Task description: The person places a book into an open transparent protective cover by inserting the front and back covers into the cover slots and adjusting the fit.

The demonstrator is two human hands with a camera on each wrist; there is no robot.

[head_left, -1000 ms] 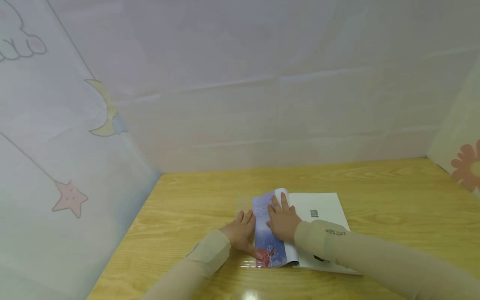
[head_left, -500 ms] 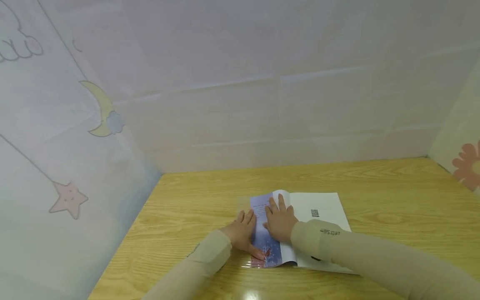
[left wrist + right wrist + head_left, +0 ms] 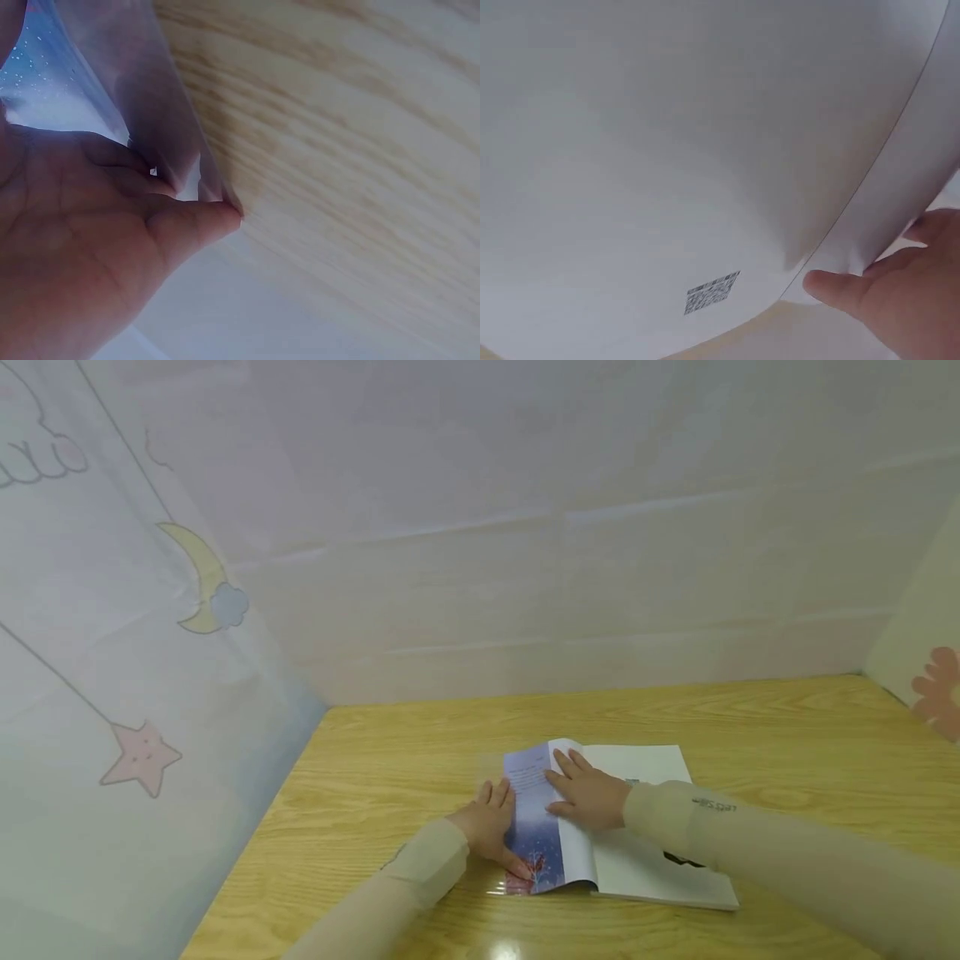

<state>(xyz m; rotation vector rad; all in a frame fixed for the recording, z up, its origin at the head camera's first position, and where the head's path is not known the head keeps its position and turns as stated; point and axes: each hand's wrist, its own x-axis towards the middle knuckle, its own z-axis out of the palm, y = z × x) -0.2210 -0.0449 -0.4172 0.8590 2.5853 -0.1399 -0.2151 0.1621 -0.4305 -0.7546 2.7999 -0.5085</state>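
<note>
A book lies on the table, its white page (image 3: 660, 877) flat on the right and a purple-blue cover flap (image 3: 534, 827) folded over to the left. Clear film shows along the flap's left edge in the left wrist view (image 3: 161, 82). The left hand (image 3: 486, 828) rests with spread fingers on the flap's left edge, thumb near its red tree print. The right hand (image 3: 588, 793), fingers spread, presses on the flap by its curved white fold (image 3: 576, 852). In the right wrist view the right hand (image 3: 907, 292) touches the fold beside a page with a printed code (image 3: 712, 292).
The wooden table (image 3: 390, 752) reaches back to a pale cloth wall (image 3: 465, 610). The left cloth carries a moon (image 3: 202, 577) and a pink star (image 3: 142, 758); a flower (image 3: 937, 693) is printed on the right one.
The right hand has turned and moved slightly right along the fold, its forearm shifting right and uncovering more of the white page's lower corner. The left hand stays nearly in place.
</note>
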